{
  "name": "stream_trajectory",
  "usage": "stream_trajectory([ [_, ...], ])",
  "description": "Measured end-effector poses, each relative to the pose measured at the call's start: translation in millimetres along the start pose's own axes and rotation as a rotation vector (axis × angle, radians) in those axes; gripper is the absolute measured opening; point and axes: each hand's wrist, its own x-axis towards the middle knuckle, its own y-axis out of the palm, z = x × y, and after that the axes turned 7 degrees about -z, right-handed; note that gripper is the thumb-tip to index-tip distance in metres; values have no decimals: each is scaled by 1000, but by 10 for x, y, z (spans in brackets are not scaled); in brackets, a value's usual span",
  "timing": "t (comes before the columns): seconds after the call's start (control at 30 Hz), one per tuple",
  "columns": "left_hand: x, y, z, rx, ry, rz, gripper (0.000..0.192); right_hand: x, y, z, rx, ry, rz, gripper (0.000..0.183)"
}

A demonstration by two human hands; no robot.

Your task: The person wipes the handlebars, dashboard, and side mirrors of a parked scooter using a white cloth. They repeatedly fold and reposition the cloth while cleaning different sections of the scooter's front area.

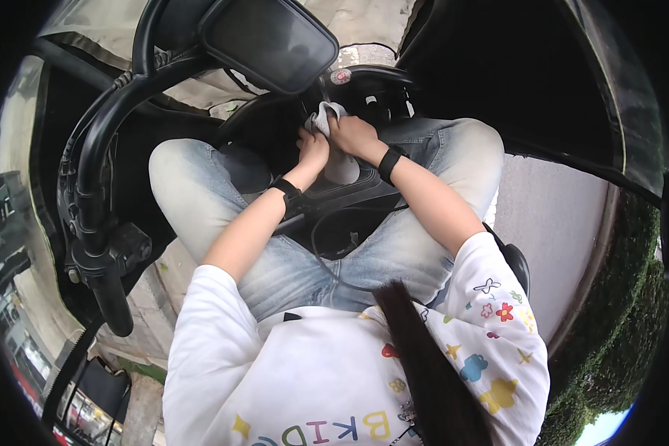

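Observation:
A crumpled light grey cloth [326, 114] is bunched between both hands, low in front of the black front panel of a scooter-like vehicle [273, 114]. My right hand [352, 135] grips the cloth from the right, its fingertips tucked into the folds. From the left, my left hand [313, 149] meets the cloth's lower left edge with thumb and fingers apart; whether it grips the cloth cannot be told. Each wrist wears a black band. Below the hands lies a pale shoe or similar object [343, 170], partly hidden by them. A thin black cable [318, 240] loops over the lap.
The handlebar [97, 150] with its grip [114, 304] curves along the left. A rear-view mirror [273, 42] stands above the hands. My knees in blue jeans [184, 173] flank them. Dark covers with clear panels rise at both sides; pavement [552, 228] and a hedge [619, 323] lie right.

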Motion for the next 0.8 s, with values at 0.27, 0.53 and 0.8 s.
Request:
stream_trajectory([
  [0.27, 274, -228, -238, -92, 121, -220, 51, 316, -180, -63, 58, 83, 6, 64],
  [0.53, 143, -134, -202, 55, 147, -206, 46, 137, -105, 48, -51, 42, -17, 56],
  [0.8, 61, -69, -244, -76, -24, -188, 49, 55, -84, 94, 36, 99, -65, 57],
])
